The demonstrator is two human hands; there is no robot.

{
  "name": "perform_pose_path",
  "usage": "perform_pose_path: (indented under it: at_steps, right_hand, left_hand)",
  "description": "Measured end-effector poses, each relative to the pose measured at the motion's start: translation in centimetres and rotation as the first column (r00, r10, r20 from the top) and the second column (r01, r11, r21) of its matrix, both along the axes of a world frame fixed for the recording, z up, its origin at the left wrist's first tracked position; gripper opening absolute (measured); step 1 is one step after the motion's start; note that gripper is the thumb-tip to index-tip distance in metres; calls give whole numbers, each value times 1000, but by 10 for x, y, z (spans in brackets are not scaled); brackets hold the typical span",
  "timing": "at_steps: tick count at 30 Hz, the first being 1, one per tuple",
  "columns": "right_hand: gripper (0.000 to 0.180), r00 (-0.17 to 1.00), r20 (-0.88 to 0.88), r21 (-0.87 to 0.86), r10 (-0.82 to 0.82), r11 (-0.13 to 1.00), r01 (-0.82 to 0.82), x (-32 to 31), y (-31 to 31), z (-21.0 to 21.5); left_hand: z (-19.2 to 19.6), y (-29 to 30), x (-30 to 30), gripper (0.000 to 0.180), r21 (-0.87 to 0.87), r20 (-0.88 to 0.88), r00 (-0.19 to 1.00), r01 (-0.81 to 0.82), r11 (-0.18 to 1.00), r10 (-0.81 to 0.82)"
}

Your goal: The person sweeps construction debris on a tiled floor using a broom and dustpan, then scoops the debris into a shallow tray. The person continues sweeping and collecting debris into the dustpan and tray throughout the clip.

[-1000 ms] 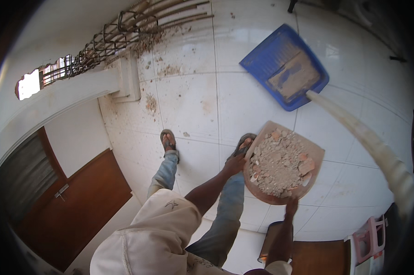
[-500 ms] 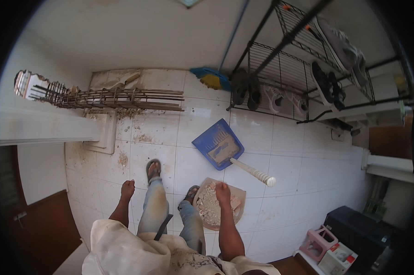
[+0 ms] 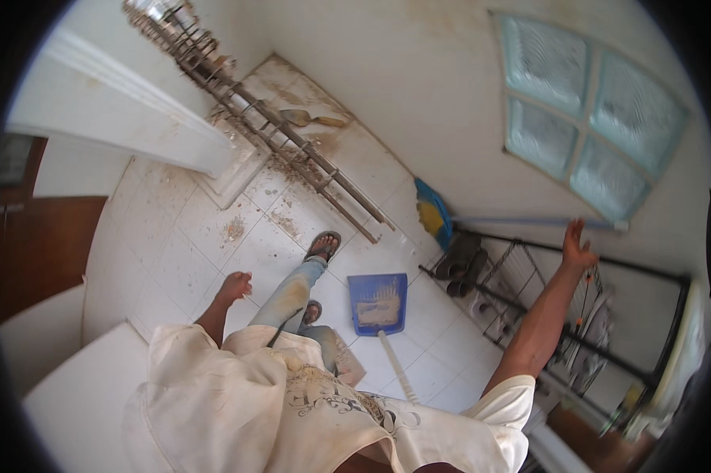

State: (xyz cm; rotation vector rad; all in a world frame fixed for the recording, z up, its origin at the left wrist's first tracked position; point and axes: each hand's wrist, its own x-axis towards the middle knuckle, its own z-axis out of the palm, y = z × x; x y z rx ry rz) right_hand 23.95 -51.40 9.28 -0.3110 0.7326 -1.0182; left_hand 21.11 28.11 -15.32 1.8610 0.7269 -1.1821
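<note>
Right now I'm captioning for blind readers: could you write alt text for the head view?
A person's open right hand is outstretched at a bluish pole near a shoe rack, contact unclear; the left hand, half-open, holds nothing visible. A blue dustpan lies on a white tiled floor with scattered debris.

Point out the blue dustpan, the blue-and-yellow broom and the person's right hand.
Blue dustpan (image 3: 403, 303): head view, on its right rim.
Blue-and-yellow broom (image 3: 432, 214): head view, on its head's yellow part.
Right hand (image 3: 579, 251): head view, on the hand's middle.
</note>
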Motion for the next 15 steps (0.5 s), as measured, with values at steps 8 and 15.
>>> perform_pose_path:
  at_steps: [8, 15]
  right_hand:
    - [54, 907, -360, 100, 220, 975, -197, 32, -24, -36]
    - [13, 871, 107, 820, 479, 453, -350, -34, 98, -145]
  left_hand:
    - [31, 11, 26, 33, 189, 89, 985, -160, 969, 146]
    - [42, -61, 22, 31, 152, 97, 974, -216, 965, 202]
